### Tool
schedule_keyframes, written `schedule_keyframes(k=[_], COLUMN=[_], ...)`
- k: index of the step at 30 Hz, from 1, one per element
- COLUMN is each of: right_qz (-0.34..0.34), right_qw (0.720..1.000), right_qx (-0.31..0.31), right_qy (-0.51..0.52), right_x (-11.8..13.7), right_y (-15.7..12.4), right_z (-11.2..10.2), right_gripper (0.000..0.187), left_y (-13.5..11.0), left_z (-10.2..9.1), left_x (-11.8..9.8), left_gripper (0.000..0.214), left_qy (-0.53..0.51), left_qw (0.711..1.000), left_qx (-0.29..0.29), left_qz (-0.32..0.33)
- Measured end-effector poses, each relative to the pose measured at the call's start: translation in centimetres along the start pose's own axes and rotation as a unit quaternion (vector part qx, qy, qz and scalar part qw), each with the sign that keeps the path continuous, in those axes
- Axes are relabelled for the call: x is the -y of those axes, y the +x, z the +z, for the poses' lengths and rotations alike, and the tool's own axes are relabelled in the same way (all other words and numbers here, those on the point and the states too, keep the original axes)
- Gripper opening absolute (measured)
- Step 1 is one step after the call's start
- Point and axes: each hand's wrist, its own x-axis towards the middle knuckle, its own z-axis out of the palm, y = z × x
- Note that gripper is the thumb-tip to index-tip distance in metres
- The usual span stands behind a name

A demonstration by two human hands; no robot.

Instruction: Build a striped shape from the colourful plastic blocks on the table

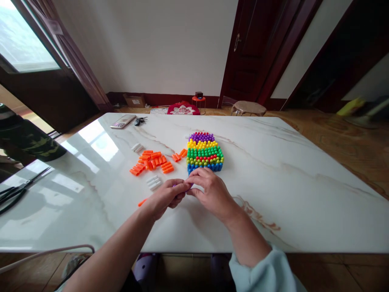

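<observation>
Close together above the near middle of the table, my left hand point(170, 194) and my right hand point(211, 192) meet at the fingertips. Both are closed on a small purple piece point(189, 186), mostly hidden by the fingers. Just beyond them stands a block of colored beads point(205, 152) in bands of purple, yellow, green, red, olive and blue. Left of it lie several orange tubes point(156, 159). White tubes point(154, 182) sit near my left hand, and more white tubes point(137, 147) lie farther back. A single orange tube point(142, 202) is beside my left wrist.
The marble-patterned table point(288, 182) carries a phone point(123, 121) and keys point(140, 121) at its far left. Black scissors point(21, 189) and a camouflage bottle point(33, 136) are at the left. A cable point(51, 252) crosses the near left edge. A stool point(248, 107) stands beyond.
</observation>
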Motion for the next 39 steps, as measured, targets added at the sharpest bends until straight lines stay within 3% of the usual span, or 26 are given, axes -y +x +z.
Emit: schedule_keyframes(k=[3,6,11,16,20,24,29,39], right_qz=[0.041,0.124,0.205,0.279,0.334,0.33,0.316,0.319], right_qw=[0.999,0.992,0.963,0.923,0.891,0.896,0.916,0.919], right_qx=[-0.013,-0.034,-0.173,-0.264,-0.308,-0.297,-0.246,-0.231], right_qy=[-0.012,-0.016,0.012,0.002,0.022,0.028,0.028,0.006], right_x=[-0.3,-1.0,-3.7,-10.7,-17.6,-21.4,-22.6,-22.7], right_y=[0.0,-0.5,-1.8,-2.3,0.1,5.1,10.1,13.4], right_z=[-0.3,-0.4,-0.8,-2.3,-3.5,-3.2,-2.1,-1.6], right_gripper=[0.006,0.005,0.013,0.029,0.032,0.032,0.02,0.014], left_y=[0.8,1.5,2.1,2.0,2.2,2.5,2.6,2.6], left_z=[1.1,2.4,3.2,3.6,4.5,4.8,4.5,4.5], left_x=[0.3,0.7,1.0,1.5,2.4,2.8,2.9,2.5], left_gripper=[0.04,0.044,0.045,0.04,0.039,0.035,0.032,0.035], left_qy=[-0.007,-0.027,-0.053,-0.107,-0.103,-0.097,-0.115,-0.121], left_qw=[1.0,1.0,0.998,0.994,0.993,0.994,0.992,0.991], left_qx=[0.001,-0.01,-0.016,-0.026,-0.013,0.003,-0.004,0.0], left_qz=[-0.001,0.003,0.004,-0.02,-0.049,-0.051,-0.055,-0.062])
